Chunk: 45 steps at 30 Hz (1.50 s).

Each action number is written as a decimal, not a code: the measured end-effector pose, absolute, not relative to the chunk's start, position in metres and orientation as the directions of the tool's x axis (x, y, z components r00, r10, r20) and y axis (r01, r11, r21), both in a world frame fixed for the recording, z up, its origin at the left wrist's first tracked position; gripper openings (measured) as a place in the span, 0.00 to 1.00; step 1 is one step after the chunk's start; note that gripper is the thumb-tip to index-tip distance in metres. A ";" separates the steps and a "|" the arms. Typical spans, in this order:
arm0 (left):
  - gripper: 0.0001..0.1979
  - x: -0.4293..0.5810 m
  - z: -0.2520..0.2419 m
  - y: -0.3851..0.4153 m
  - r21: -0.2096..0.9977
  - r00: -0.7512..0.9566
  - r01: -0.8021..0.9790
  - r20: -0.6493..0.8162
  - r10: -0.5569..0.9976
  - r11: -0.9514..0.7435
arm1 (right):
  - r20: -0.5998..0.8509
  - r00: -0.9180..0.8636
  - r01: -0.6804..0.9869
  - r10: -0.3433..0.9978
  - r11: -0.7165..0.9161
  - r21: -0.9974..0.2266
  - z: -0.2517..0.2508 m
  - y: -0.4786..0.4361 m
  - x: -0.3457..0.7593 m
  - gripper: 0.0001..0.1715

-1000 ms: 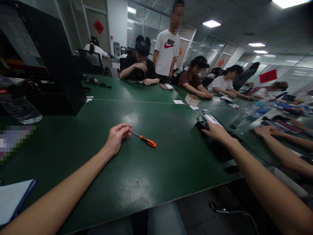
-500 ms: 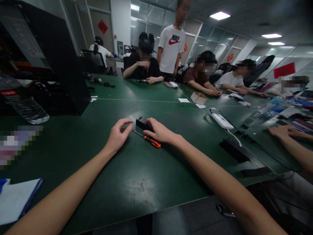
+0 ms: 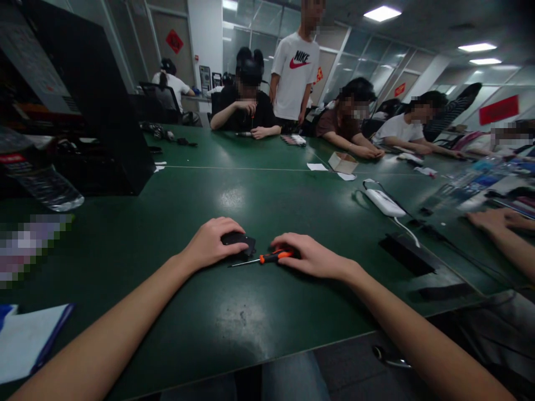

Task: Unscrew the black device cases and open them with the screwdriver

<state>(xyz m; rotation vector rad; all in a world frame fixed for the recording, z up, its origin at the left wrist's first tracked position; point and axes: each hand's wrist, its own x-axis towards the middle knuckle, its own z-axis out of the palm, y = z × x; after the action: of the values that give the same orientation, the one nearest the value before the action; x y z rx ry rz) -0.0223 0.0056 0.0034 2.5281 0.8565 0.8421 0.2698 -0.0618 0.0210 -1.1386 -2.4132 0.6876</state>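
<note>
My left hand (image 3: 212,244) is closed on a small flat black part (image 3: 249,241), thumb on its near side and fingers over the far side. What the part is I cannot make out. My right hand (image 3: 313,255) has its fingers around the handle end of an orange and black screwdriver (image 3: 270,258). The screwdriver's thin metal shaft points left, its tip just in front of the black part. Both hands rest low at the green table (image 3: 175,323), a short gap between them.
A black computer case (image 3: 121,128) and a plastic bottle (image 3: 50,178) stand at the left. A white power strip (image 3: 384,203), a black panel (image 3: 407,255) and a small cardboard box (image 3: 343,162) lie to the right. A co-worker's hands (image 3: 489,220) rest at the far right.
The black part has passed from my right hand to my left and come nearer. My right hand has moved right and taken the screwdriver handle, which previously lay on the table; the screwdriver has turned.
</note>
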 end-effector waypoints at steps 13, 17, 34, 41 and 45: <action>0.21 0.012 0.003 0.004 0.368 0.685 0.460 0.431 0.587 -0.808 | 0.723 -0.028 0.264 0.690 0.703 -0.660 0.064 -0.004 0.230 0.28; 0.22 0.013 0.002 0.001 0.319 0.649 0.536 0.436 0.623 -0.782 | 0.728 -0.044 0.291 0.685 0.705 -0.646 0.045 -0.009 0.216 0.26; 0.22 0.011 -0.001 -0.002 0.331 0.652 0.532 0.427 0.627 -0.779 | 0.784 -0.039 0.245 0.620 0.766 -0.594 0.030 -0.016 0.217 0.24; 0.21 0.009 0.001 -0.004 0.356 0.645 0.533 0.417 0.641 -0.767 | 0.714 -0.081 0.410 0.696 0.676 -0.613 0.031 -0.012 0.212 0.40; 0.20 0.007 0.002 -0.002 0.378 0.655 0.513 0.408 0.636 -0.771 | 0.644 -0.110 0.400 0.757 0.628 -0.668 0.037 -0.015 0.211 0.39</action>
<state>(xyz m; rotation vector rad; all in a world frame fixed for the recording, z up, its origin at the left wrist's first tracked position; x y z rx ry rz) 0.0071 -0.0022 0.0020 2.6443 0.9329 0.7810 0.2108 -0.0154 0.0369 -0.9481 -1.7300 0.3973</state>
